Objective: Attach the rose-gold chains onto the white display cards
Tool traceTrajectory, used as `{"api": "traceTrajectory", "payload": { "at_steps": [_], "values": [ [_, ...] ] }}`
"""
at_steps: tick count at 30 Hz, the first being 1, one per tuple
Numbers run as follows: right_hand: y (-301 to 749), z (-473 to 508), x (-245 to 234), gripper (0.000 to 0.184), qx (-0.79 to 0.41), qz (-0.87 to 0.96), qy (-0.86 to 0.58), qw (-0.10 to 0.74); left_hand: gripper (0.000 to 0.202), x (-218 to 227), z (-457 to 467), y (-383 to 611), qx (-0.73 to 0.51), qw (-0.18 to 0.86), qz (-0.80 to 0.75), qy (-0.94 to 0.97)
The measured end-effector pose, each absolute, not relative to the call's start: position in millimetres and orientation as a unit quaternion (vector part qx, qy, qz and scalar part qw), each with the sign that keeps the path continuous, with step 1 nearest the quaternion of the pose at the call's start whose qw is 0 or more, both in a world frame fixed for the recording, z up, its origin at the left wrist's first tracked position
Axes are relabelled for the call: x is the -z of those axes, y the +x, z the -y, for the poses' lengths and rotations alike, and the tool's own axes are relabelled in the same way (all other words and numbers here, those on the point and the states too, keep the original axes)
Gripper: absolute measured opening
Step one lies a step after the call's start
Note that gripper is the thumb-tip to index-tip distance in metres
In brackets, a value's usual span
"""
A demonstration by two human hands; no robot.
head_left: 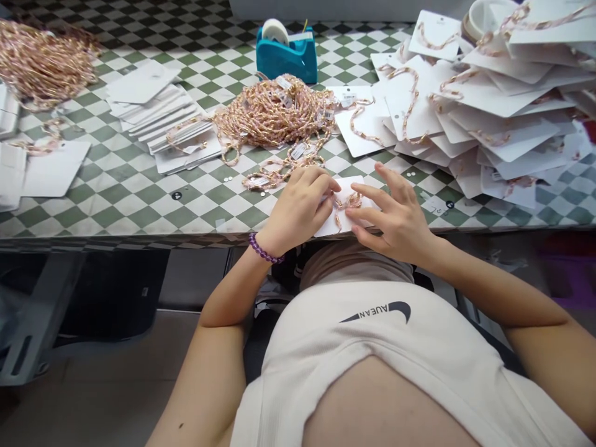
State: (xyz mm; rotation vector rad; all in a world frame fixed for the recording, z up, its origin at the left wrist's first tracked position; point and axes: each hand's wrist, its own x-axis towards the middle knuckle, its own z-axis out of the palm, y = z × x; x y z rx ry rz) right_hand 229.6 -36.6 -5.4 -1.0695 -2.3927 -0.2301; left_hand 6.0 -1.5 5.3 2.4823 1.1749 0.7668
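Observation:
A white card (351, 185) lies at the near edge of the green-and-white checked table (139, 186). A pink and gold chain bracelet (350, 202) rests on it. My left hand (298, 211), with a purple bead band at the wrist, has its fingers curled and pinches the bracelet against the card. My right hand (395, 217) presses on the card's right side, its fingers pinched at the bracelet's other end.
A heap of pink-gold bracelets (274, 115) lies just behind the card. A teal tape dispenser (285, 53) stands further back. Blank white cards (153, 105) are stacked at left, carded bracelets (488, 105) are piled at right, and another bracelet heap (44, 62) is far left.

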Motion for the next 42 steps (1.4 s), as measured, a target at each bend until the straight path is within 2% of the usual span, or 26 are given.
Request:
{"api": "traceTrajectory", "payload": {
  "at_steps": [6,12,19,24,33,42],
  "values": [
    [221,33,13,0.018,0.129,0.877,-0.371,0.276,0.016,-3,0,6,-0.266,0.122,-0.404,0.867],
    [223,36,21,0.027,0.162,0.866,-0.35,0.317,0.015,-3,2,6,-0.269,0.13,-0.403,0.865],
    [222,34,12,0.018,0.038,0.87,-0.412,0.267,0.019,-2,1,6,-0.256,0.131,-0.407,0.867],
    [229,27,5,0.023,-0.032,0.877,-0.406,0.255,0.024,-1,0,6,-0.263,0.114,-0.408,0.867],
    [231,32,12,0.021,0.032,0.869,-0.397,0.293,0.032,0,1,6,-0.262,0.113,-0.394,0.874],
    [224,38,8,0.018,0.05,0.872,-0.424,0.24,0.027,-1,2,15,-0.249,0.096,-0.399,0.877]
  ]
}}
